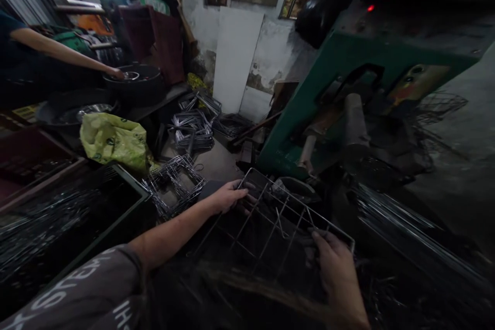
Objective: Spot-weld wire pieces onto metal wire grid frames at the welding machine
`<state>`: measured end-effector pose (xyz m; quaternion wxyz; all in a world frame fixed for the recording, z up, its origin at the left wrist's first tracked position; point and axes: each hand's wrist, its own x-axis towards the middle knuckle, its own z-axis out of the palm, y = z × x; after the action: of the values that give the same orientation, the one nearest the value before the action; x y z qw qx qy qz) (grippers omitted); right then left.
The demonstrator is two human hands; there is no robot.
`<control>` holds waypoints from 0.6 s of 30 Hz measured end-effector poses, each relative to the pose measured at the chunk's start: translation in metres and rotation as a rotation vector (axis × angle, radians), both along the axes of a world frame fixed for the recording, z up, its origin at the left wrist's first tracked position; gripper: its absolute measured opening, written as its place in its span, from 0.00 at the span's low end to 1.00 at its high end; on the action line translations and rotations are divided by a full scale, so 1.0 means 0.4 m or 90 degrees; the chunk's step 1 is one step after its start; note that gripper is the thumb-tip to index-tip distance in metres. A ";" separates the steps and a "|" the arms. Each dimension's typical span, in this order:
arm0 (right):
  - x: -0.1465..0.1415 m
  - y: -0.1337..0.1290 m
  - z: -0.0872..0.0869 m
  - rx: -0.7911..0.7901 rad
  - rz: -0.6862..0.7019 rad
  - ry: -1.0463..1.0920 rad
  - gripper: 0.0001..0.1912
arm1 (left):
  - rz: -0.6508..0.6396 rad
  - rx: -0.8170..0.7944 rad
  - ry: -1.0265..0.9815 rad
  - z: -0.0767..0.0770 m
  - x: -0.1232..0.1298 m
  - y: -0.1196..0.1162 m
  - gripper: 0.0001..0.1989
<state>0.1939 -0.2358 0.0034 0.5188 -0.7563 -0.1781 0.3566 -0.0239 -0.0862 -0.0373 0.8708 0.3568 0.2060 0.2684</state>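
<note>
A wire rack [266,201] of crossed metal rods hangs between my two hands, tilted, in front of my lap. Its far left edge is gripped by my left hand [231,197], the fingers closed round the wire. On the right side my right hand [331,255] is closed on the rack near its right end. A small bent wire piece [281,223] stands out from the middle of the grid. The lower part of the rack is lost in the dark.
Ahead right stands a green machine [294,129] with thick metal electrode arms [355,118]. Stacked wire frames [176,183] lie left of my left hand. Metal rods [402,227] lie at right; a bin [131,180] and yellow-green sack [114,142] are left. Another person's arm [65,54] reaches into a black tub [145,82].
</note>
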 end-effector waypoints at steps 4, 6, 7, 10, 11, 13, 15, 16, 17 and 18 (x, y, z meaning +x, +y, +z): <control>0.002 -0.005 -0.012 0.002 -0.021 0.037 0.25 | 0.008 -0.006 -0.006 -0.005 -0.003 0.003 0.23; 0.008 0.002 -0.016 0.010 -0.043 0.009 0.22 | 0.013 -0.003 0.002 -0.004 -0.002 0.002 0.22; 0.010 0.009 -0.019 0.015 -0.049 -0.003 0.20 | 0.016 -0.003 0.011 -0.003 -0.001 0.002 0.23; 0.010 0.036 -0.027 0.018 -0.065 -0.025 0.17 | 0.022 -0.005 0.030 0.001 0.004 0.000 0.23; 0.008 0.044 -0.029 0.023 -0.073 -0.029 0.17 | 0.019 -0.008 0.027 0.001 0.006 0.000 0.23; 0.001 0.055 -0.031 0.032 -0.095 -0.038 0.17 | 0.012 -0.010 0.012 0.000 0.008 0.000 0.23; -0.006 0.061 -0.032 0.034 -0.125 -0.048 0.17 | 0.009 -0.007 -0.003 -0.003 0.008 0.000 0.22; -0.008 0.062 -0.032 0.026 -0.133 -0.056 0.16 | 0.011 -0.005 -0.005 -0.004 0.007 0.000 0.21; -0.009 0.063 -0.032 0.009 -0.135 -0.074 0.15 | 0.015 -0.002 -0.005 -0.005 0.006 0.000 0.21; -0.007 0.063 -0.033 -0.012 -0.126 -0.102 0.14 | 0.019 0.000 -0.001 -0.005 0.004 -0.001 0.21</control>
<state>0.1911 -0.2105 -0.0099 0.5283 -0.8010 -0.1401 0.2442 -0.0222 -0.0864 -0.0392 0.8668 0.3534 0.2110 0.2816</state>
